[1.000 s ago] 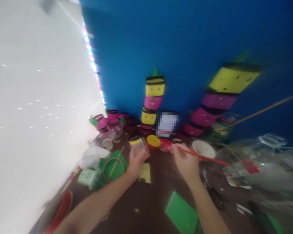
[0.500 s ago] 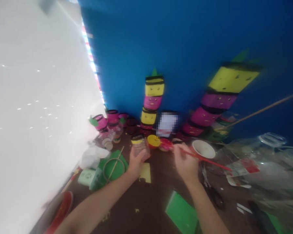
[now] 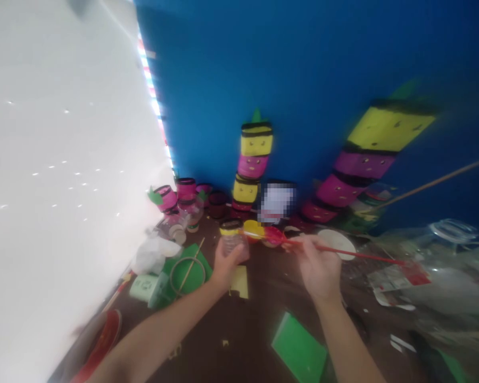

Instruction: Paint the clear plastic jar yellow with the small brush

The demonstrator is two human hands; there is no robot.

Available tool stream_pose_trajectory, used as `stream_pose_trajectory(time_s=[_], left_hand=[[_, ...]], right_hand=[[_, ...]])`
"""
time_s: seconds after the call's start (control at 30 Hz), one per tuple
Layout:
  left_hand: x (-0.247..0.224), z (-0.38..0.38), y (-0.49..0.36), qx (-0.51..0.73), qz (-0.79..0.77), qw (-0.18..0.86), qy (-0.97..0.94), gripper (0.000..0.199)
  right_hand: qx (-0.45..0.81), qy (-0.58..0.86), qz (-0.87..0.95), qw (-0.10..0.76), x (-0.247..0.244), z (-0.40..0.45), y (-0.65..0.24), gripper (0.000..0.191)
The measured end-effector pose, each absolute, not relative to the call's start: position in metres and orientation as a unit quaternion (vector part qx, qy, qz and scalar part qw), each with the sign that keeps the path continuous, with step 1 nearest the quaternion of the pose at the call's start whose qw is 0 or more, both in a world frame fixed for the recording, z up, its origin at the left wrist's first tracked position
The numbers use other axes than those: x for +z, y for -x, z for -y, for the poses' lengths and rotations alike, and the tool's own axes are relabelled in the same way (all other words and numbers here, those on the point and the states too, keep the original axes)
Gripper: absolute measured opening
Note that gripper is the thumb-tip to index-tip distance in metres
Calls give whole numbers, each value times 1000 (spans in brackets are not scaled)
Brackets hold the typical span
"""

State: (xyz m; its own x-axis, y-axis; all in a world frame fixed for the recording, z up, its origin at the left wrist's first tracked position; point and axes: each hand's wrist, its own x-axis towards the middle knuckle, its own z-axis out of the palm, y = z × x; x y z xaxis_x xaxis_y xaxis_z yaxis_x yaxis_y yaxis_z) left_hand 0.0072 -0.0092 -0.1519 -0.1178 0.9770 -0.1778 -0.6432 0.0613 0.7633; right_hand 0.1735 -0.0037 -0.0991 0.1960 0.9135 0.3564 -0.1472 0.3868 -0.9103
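My left hand [image 3: 225,268] is wrapped around a clear plastic cup [image 3: 235,246] with a black rim and a yellow band under it. Between the fingers of my right hand [image 3: 320,268] lies a long red paintbrush [image 3: 363,256], nearly level. Its tip points left at the cup's upper edge; blur hides whether they touch. Just behind the brush stand a yellow paint pot [image 3: 255,227] and a pink paint pot [image 3: 274,234]. A white bowl [image 3: 339,242] is beyond my right hand.
Painted stacks, one yellow and pink [image 3: 254,166] and one larger [image 3: 367,159], stand against the blue wall. Green card [image 3: 300,346] lies in front, a tape ring [image 3: 171,276] at left. Clear plastic containers [image 3: 451,276] crowd the right, pink cups [image 3: 186,187] the back left.
The brush tip has gone from near the pink pot leftwards to the cup's rim. My right hand has shifted right and the brush lies flatter. The cup is more upright in my left hand.
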Motion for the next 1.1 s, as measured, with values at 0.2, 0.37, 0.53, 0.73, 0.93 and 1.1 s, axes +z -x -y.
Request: stream_pose_trajectory(time_s=[0.2,0.37,0.53,0.73,0.93,1.1], left_hand=[[-152,9,-7,647,-360,637,-216,50],[-152,9,-7,652,-368,627,-214,51],[-151,10,-7,651,-372,626,-215,48],[-150,10,-8,652,-369,624,-220,46],[-152,9,-8,655,-358,631,-211,50],[-152,10,-8,656,-361,628,-211,49]], right_hand=[[376,387,492,683,-104,-1,-180,16],[363,376,501,690,-99,2,-181,15],[369,399,529,652,-99,7,-174,17],[344,428,538,640,-106,6,-177,18],[326,413,533,663,-105,3,-183,17],[347,409,539,649,-105,7,-178,16]])
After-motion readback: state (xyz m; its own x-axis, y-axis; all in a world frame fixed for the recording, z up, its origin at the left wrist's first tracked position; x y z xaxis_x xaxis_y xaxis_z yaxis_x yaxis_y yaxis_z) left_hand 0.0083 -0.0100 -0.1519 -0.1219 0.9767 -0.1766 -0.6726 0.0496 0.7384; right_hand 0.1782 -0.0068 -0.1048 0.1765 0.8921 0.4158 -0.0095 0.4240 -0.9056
